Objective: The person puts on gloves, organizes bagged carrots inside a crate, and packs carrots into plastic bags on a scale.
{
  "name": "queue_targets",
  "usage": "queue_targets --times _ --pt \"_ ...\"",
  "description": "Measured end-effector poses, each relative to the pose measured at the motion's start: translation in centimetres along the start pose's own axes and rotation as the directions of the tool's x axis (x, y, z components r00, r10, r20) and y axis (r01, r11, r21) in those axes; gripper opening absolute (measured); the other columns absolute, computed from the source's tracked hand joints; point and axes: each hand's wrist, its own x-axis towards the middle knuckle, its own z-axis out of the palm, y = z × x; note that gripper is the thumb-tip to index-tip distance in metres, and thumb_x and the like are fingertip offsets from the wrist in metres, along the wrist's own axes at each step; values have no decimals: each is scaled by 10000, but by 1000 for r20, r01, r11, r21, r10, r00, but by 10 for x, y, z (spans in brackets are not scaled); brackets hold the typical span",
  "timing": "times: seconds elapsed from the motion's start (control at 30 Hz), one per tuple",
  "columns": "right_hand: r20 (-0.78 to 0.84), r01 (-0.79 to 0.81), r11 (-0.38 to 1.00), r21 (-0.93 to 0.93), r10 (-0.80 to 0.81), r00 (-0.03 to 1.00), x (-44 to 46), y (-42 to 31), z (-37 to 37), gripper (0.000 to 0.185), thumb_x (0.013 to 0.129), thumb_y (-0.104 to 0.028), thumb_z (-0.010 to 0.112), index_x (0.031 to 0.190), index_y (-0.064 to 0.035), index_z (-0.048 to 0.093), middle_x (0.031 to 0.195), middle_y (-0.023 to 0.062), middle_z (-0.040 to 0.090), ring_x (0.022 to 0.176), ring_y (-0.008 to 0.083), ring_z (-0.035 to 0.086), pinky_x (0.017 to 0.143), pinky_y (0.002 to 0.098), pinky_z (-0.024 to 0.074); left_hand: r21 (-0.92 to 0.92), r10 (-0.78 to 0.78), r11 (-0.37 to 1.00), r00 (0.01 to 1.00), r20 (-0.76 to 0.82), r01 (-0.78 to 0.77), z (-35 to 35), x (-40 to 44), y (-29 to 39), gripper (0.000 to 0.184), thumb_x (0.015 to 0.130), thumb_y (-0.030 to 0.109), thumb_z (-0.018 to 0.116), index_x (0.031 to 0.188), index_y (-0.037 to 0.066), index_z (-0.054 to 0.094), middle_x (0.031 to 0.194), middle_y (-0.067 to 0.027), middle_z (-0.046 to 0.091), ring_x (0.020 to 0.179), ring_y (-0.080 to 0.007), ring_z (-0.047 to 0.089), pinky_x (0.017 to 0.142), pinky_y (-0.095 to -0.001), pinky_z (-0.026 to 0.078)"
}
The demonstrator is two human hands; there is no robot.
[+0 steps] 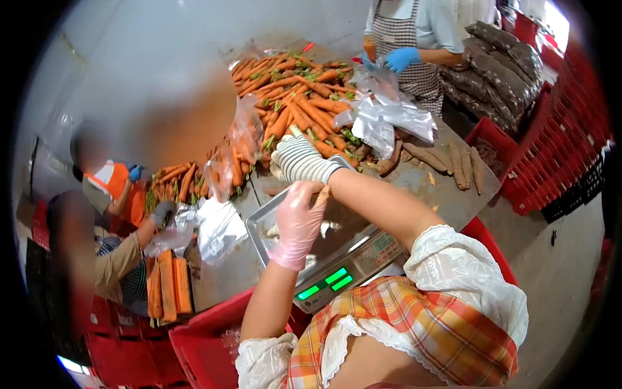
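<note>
My left hand (pixel 299 222), in a thin pink glove, is closed with its fingertips against my right wrist by the glove cuff. What it pinches, if anything, is hidden. My right hand (pixel 301 160) wears a green-and-white striped glove and reaches to the near edge of the carrot pile (pixel 304 97). Its fingers are curled, and their grip is hidden. Under both hands is a scale with a metal tray (pixel 256 227) and a lit green display (pixel 324 283). Something pale, partly hidden by my left hand, lies in the tray.
Clear plastic bags (pixel 382 117) lie beside the carrots. Brown roots (pixel 460 165) lie along the table's right side. A co-worker with blue gloves (pixel 403 59) stands opposite; two more people work at left, near bundled carrots (pixel 170 285). Red crates (pixel 557 142) stand stacked at right.
</note>
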Motion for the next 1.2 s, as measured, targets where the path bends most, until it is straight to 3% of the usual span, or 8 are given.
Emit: queue_targets --times 0.07,0.13,0.27,0.37,0.5,0.93,1.07,1.2 --pt "69 66 998 21 -67 995 4 2 6 368 858 -370 491 1016 -79 651 971 146 638 976 285 588 1003 434 327 16 -90 996 994 66 89 -6 -1 -5 100 824 125 634 819 32 597 775 -50 607 707 -161 577 661 -292 462" --pt "218 -193 925 327 125 968 11 10 11 387 837 -394 521 1002 -71 656 954 154 651 914 299 622 878 396 443 -675 -538 514 812 226 528 -25 1 -23 86 840 124 605 875 47 590 784 -13 585 654 -128 529 642 -260 441" --pt "373 -364 293 884 28 927 5 14 4 407 876 -397 516 973 -26 650 837 46 662 751 144 597 739 293 475 -871 -649 165 716 258 463 -77 8 -47 286 815 69 473 1081 4 555 916 -71 571 641 -96 474 616 -224 418" --pt "334 -244 309 919 -284 899 -15 -11 -16 426 809 -390 625 1031 -27 631 949 78 645 901 150 583 828 304 453 -865 -653 210 724 223 456 -90 8 -47 335 760 42 453 1077 -18 543 986 -90 563 731 -126 512 668 -225 436" --pt "255 -28 614 788 -286 924 -25 -39 -31 338 788 -262 625 1004 -2 619 844 98 658 773 161 604 738 310 475 -832 -592 321 781 197 453 -103 10 -47 358 745 44 471 1094 -18 526 994 -86 563 799 -125 500 722 -220 429" --pt "470 -414 273 868 -187 862 -14 -14 -22 228 770 -211 601 905 -30 627 648 41 575 498 130 515 440 284 427 -614 -208 534 794 571 581 -136 -6 -37 692 668 -17 578 1330 12 376 1307 -87 438 1219 -171 380 956 -294 370" --pt "472 -421 244 874 -213 855 -10 -8 -11 233 763 -231 628 896 -39 629 633 49 566 485 140 512 434 290 428 -496 -521 501 705 481 709 -119 -2 -26 371 807 -35 506 1173 -2 555 1021 -58 626 884 -101 578 768 -236 465" --pt "213 -198 492 847 27 977 -10 -20 -31 405 774 -321 643 989 22 622 953 151 655 885 197 617 813 322 468 -504 -646 545 719 256 670 -106 -6 -43 206 834 22 549 1020 8 637 826 -32 655 692 -48 573 609 -188 461"
